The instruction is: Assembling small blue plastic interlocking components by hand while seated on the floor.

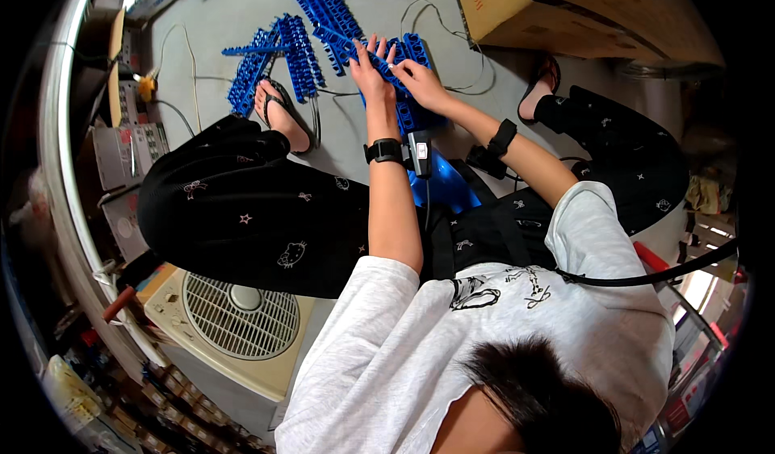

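Over a group of blue toothed plastic strips (pixel 414 50) on the floor, both my hands work close together. My left hand (pixel 373 75) has its fingers stretched out and apart above the strips; nothing shows in its grip. Just right of it, my right hand (pixel 421 85) has bent fingers drawn together near the left palm. Whatever those fingertips pinch is too small to make out. More blue strips (pixel 327 10) lie in a row beyond the left hand, and another bunch of strips (pixel 278 54) lies to the left. Part of the nearest group is hidden under my hands.
A large cardboard box (pixel 549 14) stands at the far right. Thin cables (pixel 194 75) run over the floor. My sandalled feet flank the strips. A shiny blue thing (pixel 444 184) lies between my legs. A box fan (pixel 242 313) is at my left, beside a metal rack post (pixel 73 171).
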Action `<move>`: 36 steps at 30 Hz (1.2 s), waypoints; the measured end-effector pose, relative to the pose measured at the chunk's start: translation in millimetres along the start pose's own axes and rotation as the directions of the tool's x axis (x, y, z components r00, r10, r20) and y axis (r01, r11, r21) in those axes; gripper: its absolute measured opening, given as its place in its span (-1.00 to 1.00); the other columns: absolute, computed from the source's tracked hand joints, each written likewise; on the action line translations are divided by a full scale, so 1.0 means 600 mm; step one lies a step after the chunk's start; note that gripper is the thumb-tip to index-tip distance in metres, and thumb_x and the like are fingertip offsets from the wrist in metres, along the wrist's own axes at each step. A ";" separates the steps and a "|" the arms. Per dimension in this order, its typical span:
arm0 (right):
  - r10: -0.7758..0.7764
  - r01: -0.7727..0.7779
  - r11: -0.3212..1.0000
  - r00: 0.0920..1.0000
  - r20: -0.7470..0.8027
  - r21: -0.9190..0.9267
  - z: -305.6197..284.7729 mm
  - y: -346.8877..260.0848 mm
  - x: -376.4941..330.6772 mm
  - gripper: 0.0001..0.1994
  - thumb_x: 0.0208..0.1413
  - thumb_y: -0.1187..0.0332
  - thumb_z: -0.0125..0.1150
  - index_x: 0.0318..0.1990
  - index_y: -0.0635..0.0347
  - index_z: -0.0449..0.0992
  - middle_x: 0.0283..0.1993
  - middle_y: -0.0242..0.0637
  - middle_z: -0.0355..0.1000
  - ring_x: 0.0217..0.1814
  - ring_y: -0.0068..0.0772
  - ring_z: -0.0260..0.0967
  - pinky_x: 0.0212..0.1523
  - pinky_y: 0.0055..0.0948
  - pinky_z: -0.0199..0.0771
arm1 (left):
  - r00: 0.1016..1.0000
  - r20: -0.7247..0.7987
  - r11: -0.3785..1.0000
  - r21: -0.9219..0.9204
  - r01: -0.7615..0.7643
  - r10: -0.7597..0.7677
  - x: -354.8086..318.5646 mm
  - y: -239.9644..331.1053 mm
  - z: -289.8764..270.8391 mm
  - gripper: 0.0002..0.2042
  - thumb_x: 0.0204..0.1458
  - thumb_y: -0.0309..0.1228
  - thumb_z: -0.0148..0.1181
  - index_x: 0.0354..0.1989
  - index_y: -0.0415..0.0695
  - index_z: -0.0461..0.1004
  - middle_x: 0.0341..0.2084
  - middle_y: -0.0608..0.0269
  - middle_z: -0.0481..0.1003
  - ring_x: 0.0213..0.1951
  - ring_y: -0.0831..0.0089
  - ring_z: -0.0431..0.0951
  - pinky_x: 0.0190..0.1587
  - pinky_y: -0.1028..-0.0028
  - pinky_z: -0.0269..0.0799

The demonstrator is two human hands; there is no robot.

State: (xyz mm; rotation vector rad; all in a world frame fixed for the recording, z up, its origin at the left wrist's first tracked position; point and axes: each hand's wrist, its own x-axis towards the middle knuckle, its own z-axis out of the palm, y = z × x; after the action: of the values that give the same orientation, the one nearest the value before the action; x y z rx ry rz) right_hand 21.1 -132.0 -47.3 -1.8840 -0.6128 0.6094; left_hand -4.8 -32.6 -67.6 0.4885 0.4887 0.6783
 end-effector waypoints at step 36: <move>0.129 -0.253 0.924 0.912 0.389 0.286 -0.015 -0.012 -0.015 -0.73 0.13 0.12 -0.11 -0.23 0.14 0.29 -0.70 -0.41 0.25 -0.76 -0.66 0.17 -0.78 -0.71 0.09 | 0.990 -0.113 0.992 0.080 0.096 -0.087 0.001 0.007 -0.043 -0.77 0.14 -0.34 -0.21 -0.05 -0.11 0.14 -0.51 0.27 0.26 -0.52 0.46 0.29 -0.39 0.39 0.33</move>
State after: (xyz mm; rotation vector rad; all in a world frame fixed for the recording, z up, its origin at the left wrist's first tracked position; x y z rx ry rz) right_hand 19.2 -141.5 -36.4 -1.5317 -0.5193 1.1393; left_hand -21.1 -22.6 -85.7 0.5079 0.6414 0.5998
